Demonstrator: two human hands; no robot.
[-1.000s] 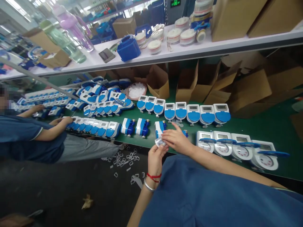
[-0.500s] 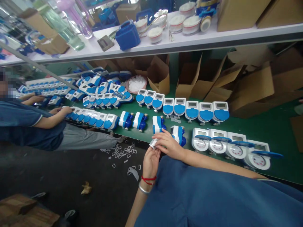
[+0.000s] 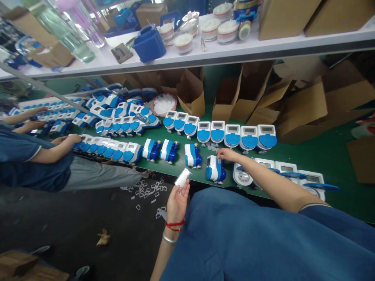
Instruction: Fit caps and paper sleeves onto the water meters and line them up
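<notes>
Green desk [image 3: 331,156] crowded with blue-white meters.
My left hand [image 3: 177,199] pinches a white strip [image 3: 183,178]; at 2 o'clock, my right hand [image 3: 227,154] fingers the nearest meter [image 3: 215,169].

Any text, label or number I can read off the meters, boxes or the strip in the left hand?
None is legible.
Meter displays: blank or too small to read.
Meter dial: markings blurred.
White strip in left hand: no print visible.
Cardboard boxes: no print visible.
</notes>
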